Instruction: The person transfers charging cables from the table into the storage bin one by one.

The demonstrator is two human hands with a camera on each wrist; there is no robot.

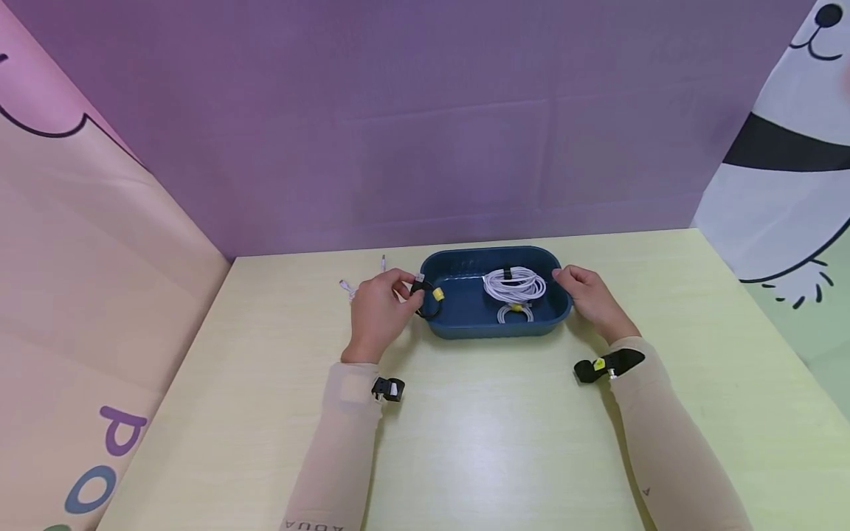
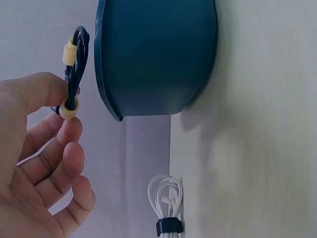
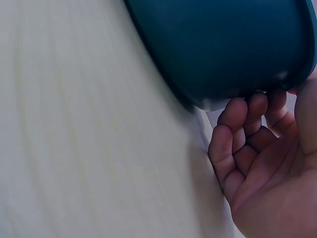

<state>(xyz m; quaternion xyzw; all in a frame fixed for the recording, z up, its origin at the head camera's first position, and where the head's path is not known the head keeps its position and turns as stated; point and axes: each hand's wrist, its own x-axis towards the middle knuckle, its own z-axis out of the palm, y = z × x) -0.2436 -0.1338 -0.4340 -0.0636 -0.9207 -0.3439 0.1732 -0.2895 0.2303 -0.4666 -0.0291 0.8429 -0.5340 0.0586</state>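
My left hand [image 1: 380, 313] pinches a small coiled black cable [image 2: 75, 69] with yellow clips, held up at the left end of a blue plastic bin [image 1: 478, 332]. The cable's USB plug shows by the fingertips in the head view. At the bin's other end my right hand [image 1: 591, 299] grips the rim, thumb over the edge and fingers against the outer wall. Inside the bin lie a large white cable coil [image 1: 514, 286] with a black strap and a smaller pale cable coil [image 1: 515, 314] with a yellow tie.
Left of the bin, partly behind my left hand, lies a white cable [image 2: 165, 198] bundled with a black strap. The pale wooden table [image 1: 465, 442] meets a purple backdrop [image 1: 398, 147] just behind the bin. Printed cloth panels stand at both sides.
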